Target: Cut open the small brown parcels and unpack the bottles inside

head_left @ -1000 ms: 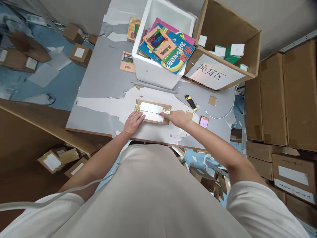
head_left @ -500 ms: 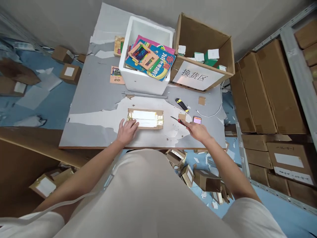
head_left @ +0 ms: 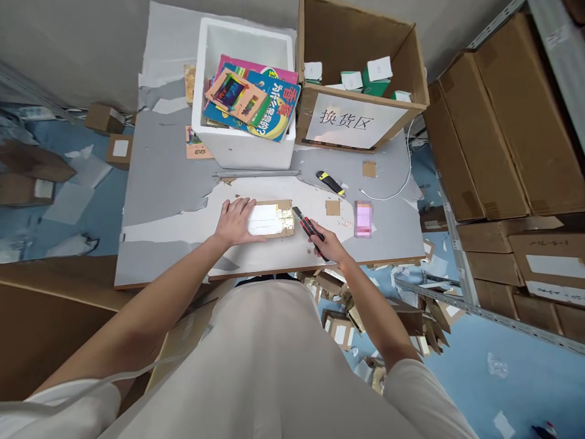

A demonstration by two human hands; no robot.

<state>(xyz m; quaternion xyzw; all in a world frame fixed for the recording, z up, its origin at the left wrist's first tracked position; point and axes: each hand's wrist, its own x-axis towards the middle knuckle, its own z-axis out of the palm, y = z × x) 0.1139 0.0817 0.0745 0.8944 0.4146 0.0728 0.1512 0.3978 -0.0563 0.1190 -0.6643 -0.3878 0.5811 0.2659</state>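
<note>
A flat cardboard box [head_left: 287, 228] with a white label and shiny tape lies near the front of the table. My left hand [head_left: 235, 223] grips its left end, fingers over the far edge and thumb along the near one. In my right hand [head_left: 328, 244] is a black and red utility knife [head_left: 307, 224], its tip close to the box's taped right end. Whether the tip touches the tape, I cannot tell. Beyond the knife lies a second, black and yellow utility knife [head_left: 331, 183], which neither hand touches.
A white foam box [head_left: 247, 152] full of books stands at the back, beside a large open carton [head_left: 361, 100] holding green boxes. To the right lie a phone [head_left: 364, 218], a white cable [head_left: 397, 194] and cardboard scraps [head_left: 333, 208]. Shelved cartons [head_left: 525, 116] flank the table's right side.
My right hand has brought the utility knife left from beside the phone to the box's right end. My left hand has shifted from the box's near edge to grip its left end.
</note>
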